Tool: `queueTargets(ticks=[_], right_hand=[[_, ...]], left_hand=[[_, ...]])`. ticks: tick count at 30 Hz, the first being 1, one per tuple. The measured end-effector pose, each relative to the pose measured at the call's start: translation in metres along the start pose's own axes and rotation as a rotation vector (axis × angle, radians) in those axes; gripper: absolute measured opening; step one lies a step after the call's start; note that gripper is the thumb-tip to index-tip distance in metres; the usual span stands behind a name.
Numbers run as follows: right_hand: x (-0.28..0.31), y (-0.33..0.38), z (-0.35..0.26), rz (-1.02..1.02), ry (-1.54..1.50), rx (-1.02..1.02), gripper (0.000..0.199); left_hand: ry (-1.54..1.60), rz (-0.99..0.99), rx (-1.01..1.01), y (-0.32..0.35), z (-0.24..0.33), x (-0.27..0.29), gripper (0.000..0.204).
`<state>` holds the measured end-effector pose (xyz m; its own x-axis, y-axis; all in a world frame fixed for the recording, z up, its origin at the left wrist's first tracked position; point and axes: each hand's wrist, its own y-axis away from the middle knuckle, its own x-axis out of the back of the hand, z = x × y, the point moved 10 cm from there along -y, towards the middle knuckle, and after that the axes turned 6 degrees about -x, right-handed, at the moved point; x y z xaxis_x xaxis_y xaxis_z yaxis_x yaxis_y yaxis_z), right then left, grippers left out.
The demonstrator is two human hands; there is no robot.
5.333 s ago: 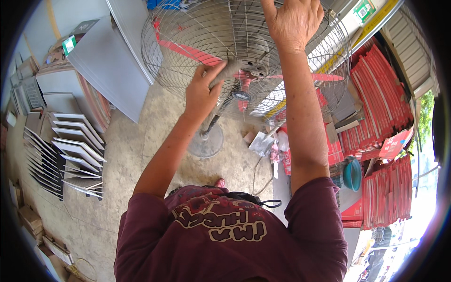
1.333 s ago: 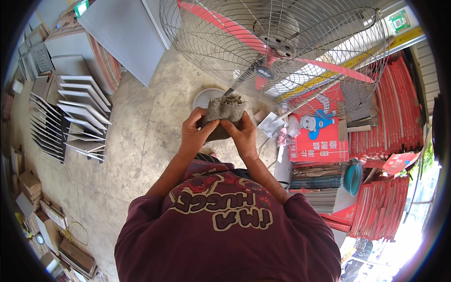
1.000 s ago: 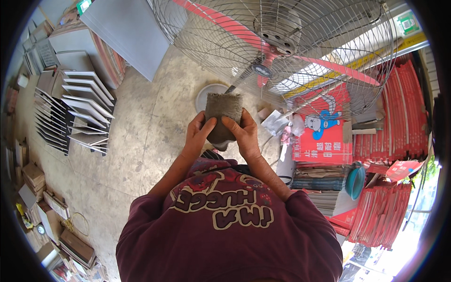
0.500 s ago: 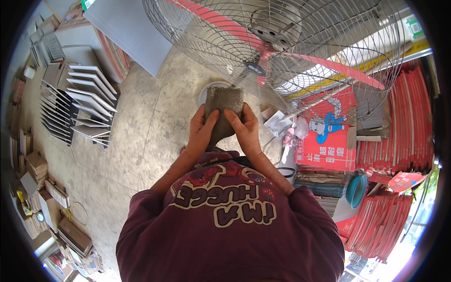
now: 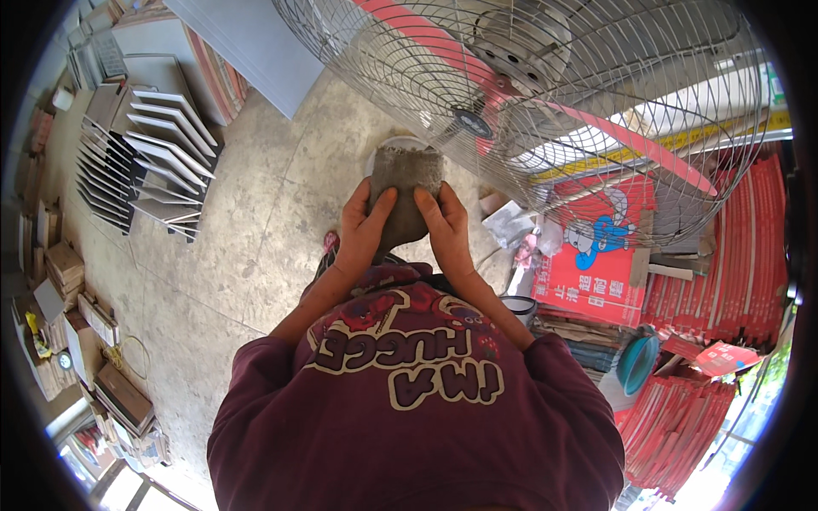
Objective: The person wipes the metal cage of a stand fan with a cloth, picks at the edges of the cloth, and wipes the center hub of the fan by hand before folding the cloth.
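Two hands grip one grey cloth below a caged fan.
The left hand [image 5: 362,232] and right hand [image 5: 443,230] clasp the dusty grey cloth [image 5: 405,183]; its lower half is hidden. One wire-caged fan [image 5: 545,94], two red blades visible, sits at one o'clock, cut off above.

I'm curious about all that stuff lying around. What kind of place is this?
Probably a storeroom or small workshop. Stacks of flat red cardboard packs line one side, grey metal panels lean in rows on the bare concrete floor, and a big wire-caged standing fan with red blades stands close by.
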<state>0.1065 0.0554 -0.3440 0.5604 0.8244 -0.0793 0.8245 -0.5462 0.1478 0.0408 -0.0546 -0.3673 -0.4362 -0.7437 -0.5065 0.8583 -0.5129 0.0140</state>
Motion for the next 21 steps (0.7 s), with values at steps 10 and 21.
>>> queueTargets(ticks=[10, 21], right_hand=[[-0.008, -0.017, -0.010, 0.090, 0.050, 0.010, 0.022], [-0.025, -0.026, -0.017, 0.202, 0.059, 0.041, 0.020]], left_hand=[[0.018, -0.116, 0.068, -0.035, 0.002, 0.004, 0.026], [0.064, -0.215, 0.051, -0.068, 0.009, 0.015, 0.019]])
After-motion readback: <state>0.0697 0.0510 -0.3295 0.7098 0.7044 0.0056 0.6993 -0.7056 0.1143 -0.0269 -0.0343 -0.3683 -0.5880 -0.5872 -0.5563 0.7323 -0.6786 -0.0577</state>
